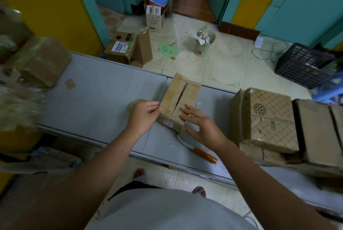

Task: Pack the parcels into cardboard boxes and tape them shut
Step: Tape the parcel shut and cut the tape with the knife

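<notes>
A small cardboard box lies on the grey table, its two top flaps closed with a dark gap between them. My right hand rests on the box's near end, fingers spread and pressing the flap. My left hand is at the box's left side, thumb and fingers pinching something thin there, likely a tape end. A green-edged tape roll lies partly hidden behind my left hand.
A knife with an orange handle lies near the table's front edge. Bundles of flat cardboard boxes are stacked at the right, wrapped parcels at the left. Beyond the table, boxes, a bin and a black crate stand on the tiled floor.
</notes>
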The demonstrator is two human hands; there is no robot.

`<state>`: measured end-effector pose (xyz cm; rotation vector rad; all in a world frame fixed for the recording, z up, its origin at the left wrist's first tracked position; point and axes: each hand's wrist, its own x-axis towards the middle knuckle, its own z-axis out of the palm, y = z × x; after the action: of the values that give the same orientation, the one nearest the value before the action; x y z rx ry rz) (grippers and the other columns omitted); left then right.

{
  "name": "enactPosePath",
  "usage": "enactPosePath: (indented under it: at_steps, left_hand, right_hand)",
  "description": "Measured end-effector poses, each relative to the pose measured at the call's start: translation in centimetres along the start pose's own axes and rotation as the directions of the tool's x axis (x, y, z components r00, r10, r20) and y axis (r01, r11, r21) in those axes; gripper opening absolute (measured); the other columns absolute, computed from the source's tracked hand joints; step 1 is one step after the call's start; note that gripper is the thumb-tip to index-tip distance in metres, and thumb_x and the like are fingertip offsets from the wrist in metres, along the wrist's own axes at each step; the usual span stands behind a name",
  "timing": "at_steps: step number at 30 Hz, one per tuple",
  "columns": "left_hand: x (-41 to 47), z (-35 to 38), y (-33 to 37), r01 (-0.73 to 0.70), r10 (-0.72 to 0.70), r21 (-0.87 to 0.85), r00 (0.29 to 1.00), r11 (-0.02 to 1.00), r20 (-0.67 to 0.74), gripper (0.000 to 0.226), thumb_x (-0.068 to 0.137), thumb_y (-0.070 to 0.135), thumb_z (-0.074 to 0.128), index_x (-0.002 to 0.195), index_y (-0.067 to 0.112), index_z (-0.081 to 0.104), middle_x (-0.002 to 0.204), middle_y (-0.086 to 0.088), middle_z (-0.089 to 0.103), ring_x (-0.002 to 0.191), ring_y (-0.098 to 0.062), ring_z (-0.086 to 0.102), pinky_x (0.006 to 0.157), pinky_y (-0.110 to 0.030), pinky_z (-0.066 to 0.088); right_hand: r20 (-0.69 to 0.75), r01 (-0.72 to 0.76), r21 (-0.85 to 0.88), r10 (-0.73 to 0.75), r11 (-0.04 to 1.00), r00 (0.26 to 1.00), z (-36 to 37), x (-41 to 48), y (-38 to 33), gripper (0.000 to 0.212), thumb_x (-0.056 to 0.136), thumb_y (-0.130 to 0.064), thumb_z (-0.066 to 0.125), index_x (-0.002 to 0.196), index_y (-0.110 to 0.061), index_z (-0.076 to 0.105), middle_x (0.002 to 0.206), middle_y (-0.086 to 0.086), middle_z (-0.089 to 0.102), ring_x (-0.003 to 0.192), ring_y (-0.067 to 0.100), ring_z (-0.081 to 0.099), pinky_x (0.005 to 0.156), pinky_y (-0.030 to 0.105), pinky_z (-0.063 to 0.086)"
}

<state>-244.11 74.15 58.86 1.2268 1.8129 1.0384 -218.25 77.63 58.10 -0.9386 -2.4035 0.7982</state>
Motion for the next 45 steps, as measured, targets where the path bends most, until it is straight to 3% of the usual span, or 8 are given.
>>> enactPosePath:
  at_steps: [5, 10, 16, 19, 22, 28, 36, 45]
  left_hand:
    - [0.1, -0.3, -0.1, -0.006, 0.006, 0.02, 1.0, 1.0, 0.01, 0.035, 0.09, 0.011, 0.082, 0.122, 0.0, 0.075, 0.114, -0.015, 0.078, 0.095, -0.002, 0.072, 0.083, -0.005, 0.052]
    - [0.1, -0.2, -0.2, -0.005, 0.005, -0.005, 1.0, 1.0, 0.0, 0.033, 0.09, 0.012, 0.082, 0.12, 0.0, 0.076, 0.112, -0.012, 0.078, 0.101, -0.009, 0.074, 0.094, -0.024, 0.059]
    - [-0.1, -0.2, -0.7, 0.034, -0.034, -0.058, 0.999, 0.998, -0.002, 0.033, 0.089, 0.013, 0.083, 0.12, 0.001, 0.076, 0.111, -0.013, 0.079, 0.103, -0.011, 0.076, 0.09, -0.047, 0.064]
    - [-0.1, -0.2, -0.8, 0.036, -0.036, -0.06, 0.999, 0.998, 0.002, 0.033, 0.09, 0.014, 0.083, 0.12, 0.001, 0.076, 0.11, -0.013, 0.079, 0.102, -0.011, 0.076, 0.09, -0.048, 0.064]
    - [-0.2, 0.0, -0.7, 0.037, -0.037, -0.063, 0.999, 0.997, 0.006, 0.033, 0.091, 0.012, 0.082, 0.12, 0.0, 0.075, 0.112, -0.014, 0.078, 0.103, -0.013, 0.076, 0.09, -0.048, 0.064]
    - [-0.3, -0.1, -0.6, 0.049, -0.048, -0.091, 0.999, 0.995, 0.013, 0.033, 0.092, 0.01, 0.08, 0.122, -0.001, 0.074, 0.112, -0.016, 0.078, 0.096, -0.008, 0.077, 0.082, -0.039, 0.066]
    - [-0.1, -0.2, -0.5, 0.065, -0.064, -0.101, 0.998, 0.993, 0.017, 0.032, 0.092, 0.009, 0.079, 0.123, -0.001, 0.073, 0.11, -0.017, 0.077, 0.092, -0.009, 0.077, 0.079, -0.038, 0.066]
    - [-0.1, -0.1, -0.8, 0.047, -0.046, -0.105, 0.999, 0.993, 0.008, 0.032, 0.092, 0.009, 0.079, 0.122, -0.001, 0.074, 0.109, -0.016, 0.078, 0.093, -0.012, 0.078, 0.076, -0.038, 0.067]
  right_hand:
    - [0.026, 0.017, 0.046, -0.018, 0.999, 0.999, -0.8, -0.2, 0.2, 0.05, 0.091, -0.005, 0.076, 0.139, -0.011, 0.065, 0.155, 0.003, 0.053, 0.153, 0.018, 0.036, 0.125, 0.034, 0.031]
    - [0.061, -0.031, 0.04, 0.028, 0.999, 0.998, -1.2, -0.4, -0.1, 0.051, 0.094, -0.007, 0.071, 0.144, -0.013, 0.061, 0.159, 0.0, 0.048, 0.155, 0.014, 0.031, 0.126, 0.037, 0.029]
    - [-0.137, -0.148, 0.018, 0.149, 0.989, 0.979, 0.4, -2.5, -1.6, 0.028, 0.099, -0.013, 0.058, 0.126, -0.016, 0.066, 0.138, 0.0, 0.05, 0.138, 0.01, 0.045, 0.114, 0.034, 0.043]
    - [-0.196, -0.199, 0.004, 0.196, 0.98, 0.961, 1.2, -3.0, -2.2, 0.02, 0.098, -0.021, 0.057, 0.114, -0.014, 0.068, 0.116, -0.001, 0.055, 0.112, 0.013, 0.056, 0.095, 0.037, 0.052]
    - [-0.172, -0.278, -0.052, 0.266, 0.959, 0.949, 2.0, -2.8, -2.6, 0.038, 0.089, -0.048, 0.076, 0.107, -0.016, 0.072, 0.103, -0.003, 0.064, 0.096, 0.011, 0.061, 0.083, 0.027, 0.053]
    - [-0.225, -0.321, -0.16, 0.282, 0.933, 0.933, 2.5, -1.5, -2.9, 0.017, 0.095, -0.034, 0.072, 0.096, -0.018, 0.077, 0.089, -0.001, 0.072, 0.081, 0.02, 0.066, 0.076, 0.041, 0.056]
    - [-0.175, -0.316, -0.033, 0.306, 0.948, 0.936, 3.2, -2.2, -2.4, 0.009, 0.102, -0.016, 0.06, 0.104, -0.014, 0.069, 0.098, 0.003, 0.069, 0.09, 0.023, 0.063, 0.081, 0.037, 0.052]
    - [-0.159, -0.279, -0.065, 0.266, 0.958, 0.951, 2.5, -2.5, -1.8, 0.029, 0.091, -0.043, 0.072, 0.102, -0.016, 0.075, 0.096, -0.001, 0.07, 0.089, 0.016, 0.064, 0.081, 0.03, 0.053]
